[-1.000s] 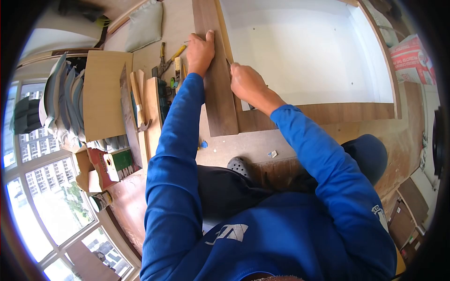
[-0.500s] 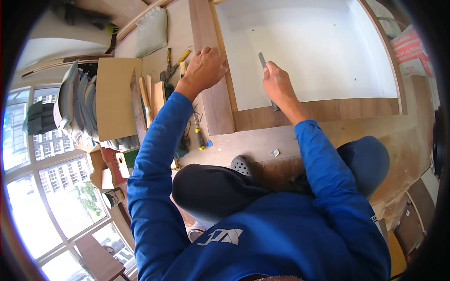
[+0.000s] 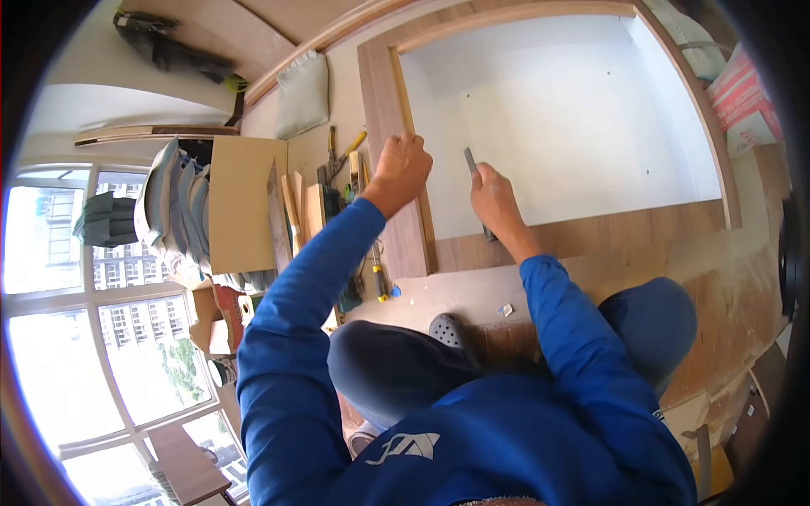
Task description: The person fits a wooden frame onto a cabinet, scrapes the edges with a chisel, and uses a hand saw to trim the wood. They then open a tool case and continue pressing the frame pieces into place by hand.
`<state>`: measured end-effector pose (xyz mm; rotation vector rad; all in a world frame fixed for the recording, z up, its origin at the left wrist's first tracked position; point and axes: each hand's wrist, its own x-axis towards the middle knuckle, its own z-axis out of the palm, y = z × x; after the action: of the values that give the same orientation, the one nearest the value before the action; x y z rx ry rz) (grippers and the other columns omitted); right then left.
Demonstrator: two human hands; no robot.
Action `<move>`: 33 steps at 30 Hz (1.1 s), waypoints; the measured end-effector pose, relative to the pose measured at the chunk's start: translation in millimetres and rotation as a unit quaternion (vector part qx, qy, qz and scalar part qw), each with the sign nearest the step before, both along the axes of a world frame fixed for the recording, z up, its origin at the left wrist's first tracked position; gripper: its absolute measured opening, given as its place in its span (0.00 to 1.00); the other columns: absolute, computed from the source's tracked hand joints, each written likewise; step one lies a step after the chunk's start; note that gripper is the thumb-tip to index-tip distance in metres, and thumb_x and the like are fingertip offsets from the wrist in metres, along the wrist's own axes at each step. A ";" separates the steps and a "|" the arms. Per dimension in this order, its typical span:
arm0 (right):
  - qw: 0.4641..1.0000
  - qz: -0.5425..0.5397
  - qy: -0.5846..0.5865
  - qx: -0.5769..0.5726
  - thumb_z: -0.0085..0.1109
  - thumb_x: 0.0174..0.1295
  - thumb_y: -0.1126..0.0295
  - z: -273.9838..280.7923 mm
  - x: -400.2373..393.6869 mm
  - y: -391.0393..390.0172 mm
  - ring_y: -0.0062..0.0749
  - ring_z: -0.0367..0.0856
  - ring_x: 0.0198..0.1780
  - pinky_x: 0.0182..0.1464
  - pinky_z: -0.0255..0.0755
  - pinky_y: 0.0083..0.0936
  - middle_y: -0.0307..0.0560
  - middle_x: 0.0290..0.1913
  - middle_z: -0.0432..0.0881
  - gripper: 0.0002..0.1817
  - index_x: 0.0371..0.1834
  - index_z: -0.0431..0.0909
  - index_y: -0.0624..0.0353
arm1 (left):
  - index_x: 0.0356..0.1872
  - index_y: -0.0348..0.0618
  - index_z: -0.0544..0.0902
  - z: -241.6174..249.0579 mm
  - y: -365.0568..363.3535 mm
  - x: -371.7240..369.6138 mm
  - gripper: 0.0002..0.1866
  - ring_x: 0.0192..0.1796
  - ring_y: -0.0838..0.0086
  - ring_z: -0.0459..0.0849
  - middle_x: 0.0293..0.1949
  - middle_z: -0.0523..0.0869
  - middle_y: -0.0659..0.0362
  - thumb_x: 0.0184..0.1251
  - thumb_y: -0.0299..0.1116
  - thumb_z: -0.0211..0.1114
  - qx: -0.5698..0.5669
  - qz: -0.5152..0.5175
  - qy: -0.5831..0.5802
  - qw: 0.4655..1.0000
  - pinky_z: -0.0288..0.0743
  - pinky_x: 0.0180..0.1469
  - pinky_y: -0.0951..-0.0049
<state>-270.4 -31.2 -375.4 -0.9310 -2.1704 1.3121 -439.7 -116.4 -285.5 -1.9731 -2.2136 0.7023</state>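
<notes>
My right hand [image 3: 496,202] is closed round a dark flat tool [image 3: 470,158], whose end sticks out above the fingers over the white inner panel of a cabinet. A wooden frame [image 3: 582,226] edges this white panel [image 3: 548,110]. At the left side of the frame my left hand [image 3: 402,171] is closed, its fingers bent down at the inner edge of the wood. Whatever those fingers may pinch is hidden.
Left of the frame lie pliers with yellow handles [image 3: 354,147], wooden pieces [image 3: 314,207] and a yellow-and-black screwdriver [image 3: 380,282]. A cushion [image 3: 302,97] lies at the upper left. A red-and-white bag [image 3: 744,105] stands at the right.
The view has shifted, so the cabinet and tools appear lower and further right. My left hand has moved down along the frame's left side. The tool remains in my right hand.
</notes>
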 end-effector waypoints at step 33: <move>0.972 -0.001 -0.005 -0.234 0.43 0.81 0.63 4.8 -7.1 18.7 0.29 0.80 0.25 0.31 0.76 0.31 0.44 0.30 0.79 0.18 0.57 0.77 0.65 | 0.62 0.43 0.83 -2.2 -36.4 -30.0 0.25 0.59 0.45 0.83 0.59 0.83 0.44 0.67 0.43 0.68 0.317 0.307 -0.305 0.844 0.77 0.62 0.50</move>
<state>-277.5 -12.5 -370.5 -1.1068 -1.8950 1.8660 -469.7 -152.8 -287.7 -1.2263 -2.9086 -0.7088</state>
